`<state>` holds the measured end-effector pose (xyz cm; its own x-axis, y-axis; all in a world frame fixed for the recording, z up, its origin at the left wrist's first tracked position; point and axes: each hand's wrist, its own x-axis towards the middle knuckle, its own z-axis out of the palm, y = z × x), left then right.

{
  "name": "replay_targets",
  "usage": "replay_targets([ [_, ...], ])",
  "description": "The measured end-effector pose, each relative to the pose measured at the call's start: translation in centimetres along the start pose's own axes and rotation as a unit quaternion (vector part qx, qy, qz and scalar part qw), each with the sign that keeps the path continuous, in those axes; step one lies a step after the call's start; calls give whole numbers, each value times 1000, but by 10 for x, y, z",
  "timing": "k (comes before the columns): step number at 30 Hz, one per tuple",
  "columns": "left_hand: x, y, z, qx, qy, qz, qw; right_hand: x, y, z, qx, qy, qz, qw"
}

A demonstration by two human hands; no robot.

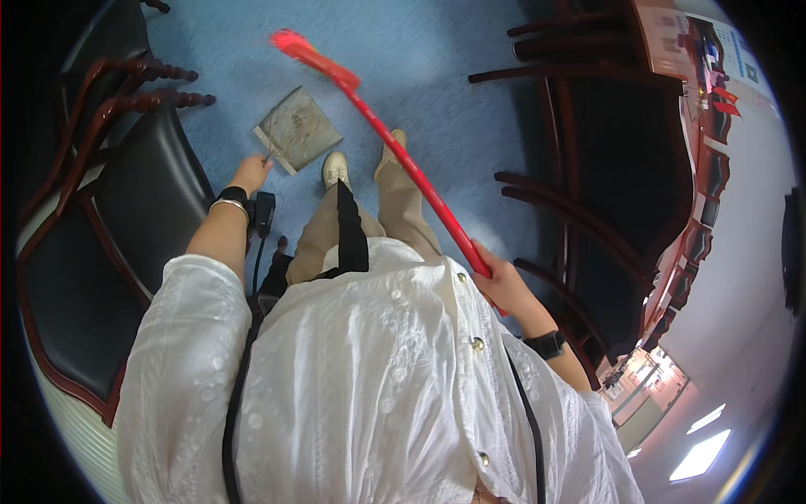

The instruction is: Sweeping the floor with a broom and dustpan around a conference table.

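Note:
My right hand (505,281) grips the upper end of a red broom handle (412,167). The handle slants away to the upper left and ends in red bristles (308,53) near the blue carpet, slightly blurred. My left hand (253,174) is closed around the thin handle of a square metal dustpan (301,126). Its greyish pan looks stained and worn, and lies in front of my left shoe (335,169). The bristles are beyond the dustpan's far edge, apart from it. Most of the dustpan's handle is hidden by my fingers.
Black padded chairs with dark red wooden frames (151,164) stand close on my left. More dark chairs (617,157) line a long table (670,47) on my right, their wooden arms reaching toward me. Blue carpet (434,50) runs between the rows. Small red flags (727,108) stand on the table.

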<state>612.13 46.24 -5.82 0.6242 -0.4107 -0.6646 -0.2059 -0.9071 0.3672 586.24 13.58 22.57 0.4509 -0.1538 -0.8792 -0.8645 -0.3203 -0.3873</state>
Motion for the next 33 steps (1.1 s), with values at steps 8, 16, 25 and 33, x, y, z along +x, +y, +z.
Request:
replay_targets([
  [8,8,10,-9,10,-34,-31,999,59,-3,11,-100,78,-24,992],
  [16,7,4,-10,21,-31,-40,998,37,5,9,-33,-99,-82,991],
  [25,12,0,-2,0,-6,15,1000,32,-26,-7,-78,-43,36,995],
  [33,24,-17,-1,10,-23,29,999,34,-15,-16,196,-111,49,973],
])
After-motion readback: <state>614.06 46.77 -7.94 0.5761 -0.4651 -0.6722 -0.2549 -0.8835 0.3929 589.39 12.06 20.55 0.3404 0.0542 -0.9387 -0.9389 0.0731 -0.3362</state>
